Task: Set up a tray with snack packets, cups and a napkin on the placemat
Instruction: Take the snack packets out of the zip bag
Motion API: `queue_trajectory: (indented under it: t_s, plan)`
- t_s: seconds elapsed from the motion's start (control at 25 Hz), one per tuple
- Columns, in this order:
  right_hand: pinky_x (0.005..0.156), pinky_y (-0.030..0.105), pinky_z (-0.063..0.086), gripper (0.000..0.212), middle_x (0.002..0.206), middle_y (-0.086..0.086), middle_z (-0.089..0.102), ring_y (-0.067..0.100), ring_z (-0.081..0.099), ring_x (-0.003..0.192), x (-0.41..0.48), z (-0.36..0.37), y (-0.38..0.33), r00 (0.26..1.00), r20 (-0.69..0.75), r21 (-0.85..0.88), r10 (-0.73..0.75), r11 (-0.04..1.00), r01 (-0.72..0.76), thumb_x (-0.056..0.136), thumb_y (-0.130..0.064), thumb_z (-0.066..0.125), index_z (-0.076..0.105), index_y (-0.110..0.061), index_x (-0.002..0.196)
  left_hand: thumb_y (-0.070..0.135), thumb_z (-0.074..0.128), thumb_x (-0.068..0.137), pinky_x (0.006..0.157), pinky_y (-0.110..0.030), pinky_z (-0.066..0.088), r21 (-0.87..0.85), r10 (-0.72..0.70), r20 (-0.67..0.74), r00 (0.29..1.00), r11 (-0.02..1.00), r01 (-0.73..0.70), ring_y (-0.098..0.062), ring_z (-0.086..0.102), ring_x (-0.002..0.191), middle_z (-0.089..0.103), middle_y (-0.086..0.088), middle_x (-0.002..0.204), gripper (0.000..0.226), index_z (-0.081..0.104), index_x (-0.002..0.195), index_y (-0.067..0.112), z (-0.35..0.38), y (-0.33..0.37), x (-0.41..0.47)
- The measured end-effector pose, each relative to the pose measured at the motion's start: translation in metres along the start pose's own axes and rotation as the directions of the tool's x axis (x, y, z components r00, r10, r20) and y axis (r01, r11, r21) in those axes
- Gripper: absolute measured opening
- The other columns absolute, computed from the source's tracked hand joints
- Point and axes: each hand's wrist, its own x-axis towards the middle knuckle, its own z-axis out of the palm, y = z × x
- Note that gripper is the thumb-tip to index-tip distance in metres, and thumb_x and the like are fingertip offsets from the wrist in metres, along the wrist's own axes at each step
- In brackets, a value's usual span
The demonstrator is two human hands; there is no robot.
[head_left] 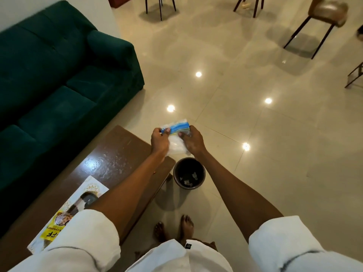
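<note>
- A dark green upholstered sofa (59,79) fills the upper left, standing on the glossy beige tiled floor (255,134).
- A glossy brown wooden surface (110,160) runs from the lower left edge up toward the middle; a printed white and yellow paper placemat (64,209) lies on its near part, partly hidden by the left forearm and its rolled white sleeve.
- The left hand (160,141) pinches the left end of a clear plastic packet with a blue band and white contents (175,134), thumb on the band.
- The packet is held in the air just beyond the far right corner of the surface, above the floor.
- The right hand (193,141) grips the right end of the same packet, so both hands are clamped on it, close together.
- A round dark bin (189,173) stands on the floor just beside the surface's right edge, below the hands, scraps inside.
- Dark-legged chairs (322,22) stand at the upper right.
</note>
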Motion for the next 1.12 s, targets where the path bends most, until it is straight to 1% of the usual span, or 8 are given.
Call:
queue_trajectory:
  t_s: [0.08, 0.2, 0.36, 0.52, 0.72, 0.92, 1.0, 1.12]
  plan:
    - [0.091, 0.043, 0.056, 0.029, 0.12, 0.011, 0.071, 0.03, 0.068, 0.106, 0.006, -0.014, 0.011, 0.995, 0.079, 0.048, 0.054, 0.997, -0.058, 0.101, -0.014, 0.06, 0.064, -0.004, 0.129, 0.026, 0.059, 0.104, 0.081, -0.041, 0.06, 0.0, 0.003, 0.034, 0.999, 1.0, -0.003, -0.023, 0.064, 0.087, 0.065, -0.014, 0.105, 0.035, 0.055, 0.125, -0.003, 0.004, -0.002, 0.005]
    - [0.081, 0.043, 0.055, 0.031, 0.107, 0.012, 0.069, 0.029, 0.066, 0.097, 0.017, -0.037, 0.038, 0.98, 0.114, 0.102, 0.166, 0.979, -0.178, 0.095, -0.003, 0.054, 0.068, 0.001, 0.123, 0.032, 0.061, 0.103, 0.058, -0.019, 0.055, 0.034, -0.002, 0.123, 0.992, 0.999, -0.002, -0.011, 0.062, 0.073, 0.064, -0.007, 0.1, 0.037, 0.055, 0.124, 0.002, 0.01, -0.015, 0.012]
    - [0.095, 0.062, 0.057, 0.037, 0.118, 0.022, 0.069, 0.04, 0.069, 0.108, 0.033, -0.042, 0.109, 0.931, -0.112, 0.209, 0.348, 0.924, -0.321, 0.089, 0.005, 0.055, 0.062, 0.005, 0.126, 0.024, 0.054, 0.106, 0.047, -0.021, 0.042, 0.047, -0.164, 0.114, 0.98, 0.986, 0.16, -0.014, 0.052, 0.059, 0.06, -0.013, 0.09, 0.018, 0.048, 0.115, 0.011, 0.027, -0.079, 0.016]
    - [0.089, 0.06, 0.061, 0.041, 0.127, 0.025, 0.062, 0.044, 0.068, 0.112, 0.053, -0.019, 0.21, 0.818, -0.29, 0.24, 0.497, 0.865, -0.44, 0.091, 0.006, 0.056, 0.052, 0.001, 0.132, 0.012, 0.049, 0.106, 0.041, -0.016, 0.038, 0.094, -0.307, 0.127, 0.943, 0.95, 0.297, -0.014, 0.049, 0.057, 0.058, -0.016, 0.092, 0.008, 0.048, 0.115, 0.011, 0.052, -0.187, 0.005]
    - [0.088, 0.056, 0.062, 0.041, 0.125, 0.02, 0.065, 0.039, 0.069, 0.11, 0.098, 0.044, 0.339, 0.751, -0.352, 0.114, 0.558, 0.822, -0.558, 0.089, 0.006, 0.059, 0.054, -0.001, 0.129, 0.017, 0.051, 0.103, 0.056, -0.021, 0.047, 0.138, -0.444, 0.201, 0.873, 0.895, 0.424, -0.016, 0.063, 0.076, 0.071, -0.013, 0.106, 0.022, 0.062, 0.121, 0.013, 0.087, -0.306, 0.012]
    - [0.099, 0.04, 0.055, 0.049, 0.131, 0.017, 0.066, 0.033, 0.065, 0.119, 0.162, 0.105, 0.42, 0.812, -0.316, -0.096, 0.492, 0.834, -0.543, 0.088, -0.011, 0.074, 0.056, -0.001, 0.132, 0.014, 0.047, 0.102, 0.055, -0.017, 0.049, 0.073, -0.428, 0.168, 0.888, 0.904, 0.421, -0.011, 0.063, 0.074, 0.073, -0.005, 0.104, 0.024, 0.065, 0.116, 0.021, 0.084, -0.379, 0.068]
    - [0.096, 0.034, 0.054, 0.06, 0.133, 0.016, 0.065, 0.028, 0.064, 0.116, 0.181, 0.123, 0.438, 0.814, -0.282, -0.094, 0.507, 0.83, -0.549, 0.085, -0.023, 0.084, 0.057, 0.0, 0.133, 0.012, 0.048, 0.101, 0.055, -0.02, 0.048, 0.033, -0.426, 0.135, 0.895, 0.904, 0.425, -0.012, 0.062, 0.073, 0.072, -0.006, 0.1, 0.021, 0.064, 0.111, 0.022, 0.068, -0.399, 0.088]
    - [0.099, 0.035, 0.056, 0.061, 0.13, 0.02, 0.065, 0.032, 0.066, 0.117, 0.181, 0.139, 0.435, 0.817, -0.287, -0.103, 0.501, 0.831, -0.546, 0.084, -0.022, 0.086, 0.056, 0.003, 0.131, 0.009, 0.05, 0.1, 0.055, -0.026, 0.045, -0.026, -0.442, 0.121, 0.889, 0.894, 0.448, -0.014, 0.058, 0.069, 0.065, -0.003, 0.09, 0.019, 0.062, 0.105, 0.023, 0.042, -0.408, 0.095]
